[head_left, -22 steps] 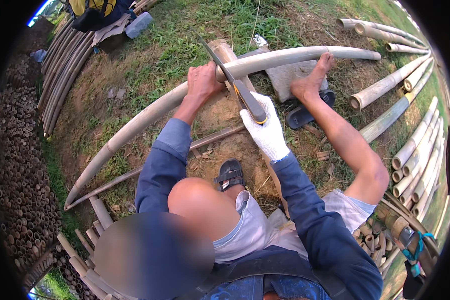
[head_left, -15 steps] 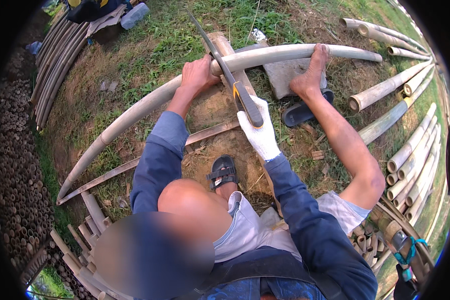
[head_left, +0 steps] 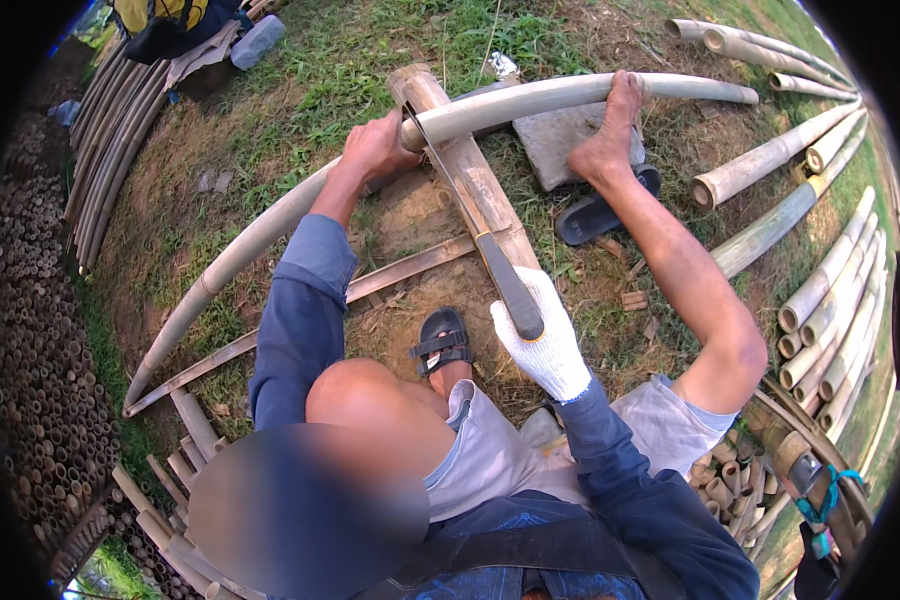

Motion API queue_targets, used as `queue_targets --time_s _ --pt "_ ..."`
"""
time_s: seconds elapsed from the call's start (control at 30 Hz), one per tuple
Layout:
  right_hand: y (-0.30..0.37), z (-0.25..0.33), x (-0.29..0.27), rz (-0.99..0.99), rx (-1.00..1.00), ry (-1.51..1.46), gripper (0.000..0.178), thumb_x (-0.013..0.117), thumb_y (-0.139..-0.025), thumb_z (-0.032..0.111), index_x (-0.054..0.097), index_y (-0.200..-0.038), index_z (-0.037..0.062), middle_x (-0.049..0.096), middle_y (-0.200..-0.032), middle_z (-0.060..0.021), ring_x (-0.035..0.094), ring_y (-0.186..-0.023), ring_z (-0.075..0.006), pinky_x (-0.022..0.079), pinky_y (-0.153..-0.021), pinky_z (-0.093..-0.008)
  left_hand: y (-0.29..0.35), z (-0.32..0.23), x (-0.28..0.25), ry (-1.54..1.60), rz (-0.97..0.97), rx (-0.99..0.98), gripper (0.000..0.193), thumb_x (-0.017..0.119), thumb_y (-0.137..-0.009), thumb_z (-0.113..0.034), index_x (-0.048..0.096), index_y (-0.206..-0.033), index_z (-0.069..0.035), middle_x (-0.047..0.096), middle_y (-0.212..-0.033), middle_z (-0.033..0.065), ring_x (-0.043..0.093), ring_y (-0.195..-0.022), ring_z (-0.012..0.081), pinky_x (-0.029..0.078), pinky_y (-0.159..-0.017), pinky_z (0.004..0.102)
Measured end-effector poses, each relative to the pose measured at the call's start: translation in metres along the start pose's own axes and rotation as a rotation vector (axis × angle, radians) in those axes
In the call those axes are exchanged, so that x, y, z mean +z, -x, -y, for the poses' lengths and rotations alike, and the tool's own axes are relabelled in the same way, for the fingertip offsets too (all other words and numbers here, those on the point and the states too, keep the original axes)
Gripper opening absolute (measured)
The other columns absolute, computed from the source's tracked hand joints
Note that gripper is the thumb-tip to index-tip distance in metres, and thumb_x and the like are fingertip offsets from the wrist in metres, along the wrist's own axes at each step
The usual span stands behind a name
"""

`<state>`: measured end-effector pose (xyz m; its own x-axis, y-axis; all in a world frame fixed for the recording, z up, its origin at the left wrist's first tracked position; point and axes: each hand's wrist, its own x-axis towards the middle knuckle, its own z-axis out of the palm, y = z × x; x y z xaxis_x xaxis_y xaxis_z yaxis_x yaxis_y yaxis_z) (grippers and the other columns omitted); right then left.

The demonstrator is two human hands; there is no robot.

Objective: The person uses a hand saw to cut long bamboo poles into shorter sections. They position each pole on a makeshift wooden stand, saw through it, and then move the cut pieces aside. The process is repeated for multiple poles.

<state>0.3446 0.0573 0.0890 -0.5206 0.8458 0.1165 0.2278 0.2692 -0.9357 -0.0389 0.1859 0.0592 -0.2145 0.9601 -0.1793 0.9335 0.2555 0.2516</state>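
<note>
A long pale bamboo pole (head_left: 240, 240) lies across in front of me, resting on a thick bamboo support (head_left: 485, 190). My left hand (head_left: 378, 148) is bare and closed around the pole just left of the support. In a white knit glove, my right hand (head_left: 540, 335) grips the dark handle of a hand saw (head_left: 450, 182). The saw's blade meets the pole close to my left hand's fingers. My bare right foot (head_left: 610, 135) presses on the pole farther right, above a grey stone block (head_left: 560, 150). How deep the cut goes is hidden.
An empty sandal (head_left: 608, 207) lies below the block. A thin split bamboo strip (head_left: 410, 268) crosses the ground near my sandalled left foot (head_left: 442, 345). Bamboo poles (head_left: 760, 155) lie at right, with more poles (head_left: 120, 130) at upper left and many cut pieces (head_left: 55, 380) at far left.
My right hand has drawn the saw back toward me, so less blade sticks out beyond the pole. My left hand still holds the pole and my foot stays on it.
</note>
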Motion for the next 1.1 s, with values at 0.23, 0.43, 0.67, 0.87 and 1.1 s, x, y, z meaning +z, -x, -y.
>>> queue_targets --time_s 0.23,0.43,0.67,0.87,1.1 --pt "0.037 0.003 -0.022 0.058 0.1 -0.093 0.05 0.081 -0.095 0.004 0.061 -0.141 0.0001 0.069 -0.127 -0.0167 0.071 -0.12 -0.0238 0.056 -0.106 -0.0355 -0.001 0.001 0.0 -0.088 -0.047 0.017 0.065 0.089 -0.079 -0.043 0.062 -0.12 0.0 0.079 -0.115 0.0285 0.076 -0.11 0.0454 0.058 -0.094 0.0548" --pt "-0.025 -0.005 0.009 0.015 0.118 -0.178 0.046 0.083 -0.095 0.009 0.064 -0.137 0.0041 0.072 -0.12 -0.016 0.075 -0.11 -0.0286 0.059 -0.097 -0.0378 0.002 0.013 0.008 -0.214 -0.102 0.095 0.061 0.088 -0.081 -0.04 0.057 -0.115 -0.001 0.078 -0.108 0.0294 0.076 -0.106 0.0465 0.057 -0.091 0.0556" --pt "0.004 -0.034 0.005 0.054 0.103 -0.161 0.048 0.082 -0.098 0.01 0.062 -0.14 0.0041 0.071 -0.122 -0.0123 0.072 -0.113 -0.022 0.057 -0.101 -0.0349 0.033 0.012 0.016 -0.149 -0.123 0.095 0.065 0.089 -0.075 -0.032 0.061 -0.125 -0.002 0.078 -0.118 0.0253 0.075 -0.113 0.0432 0.057 -0.095 0.0544" --pt "0.033 -0.065 0.023 0.028 0.191 -0.309 0.048 0.082 -0.099 0.009 0.06 -0.141 0.003 0.069 -0.125 -0.0109 0.069 -0.117 -0.019 0.055 -0.103 -0.0336 0.05 0.023 0.029 -0.049 -0.065 0.06 0.072 0.084 -0.074 -0.035 0.063 -0.136 -0.004 0.076 -0.12 0.024 0.073 -0.115 0.0442 0.056 -0.097 0.0534" --pt "0.067 -0.062 0.033 -0.042 0.131 -0.171 0.053 0.084 -0.096 0.009 0.061 -0.143 0.0023 0.07 -0.126 -0.0138 0.071 -0.119 -0.0264 0.057 -0.103 -0.038 0.065 0.025 0.069 0.058 -0.125 0.068 0.069 0.084 -0.073 -0.026 0.063 -0.136 -0.004 0.077 -0.117 0.0248 0.073 -0.111 0.0457 0.056 -0.097 0.0552"
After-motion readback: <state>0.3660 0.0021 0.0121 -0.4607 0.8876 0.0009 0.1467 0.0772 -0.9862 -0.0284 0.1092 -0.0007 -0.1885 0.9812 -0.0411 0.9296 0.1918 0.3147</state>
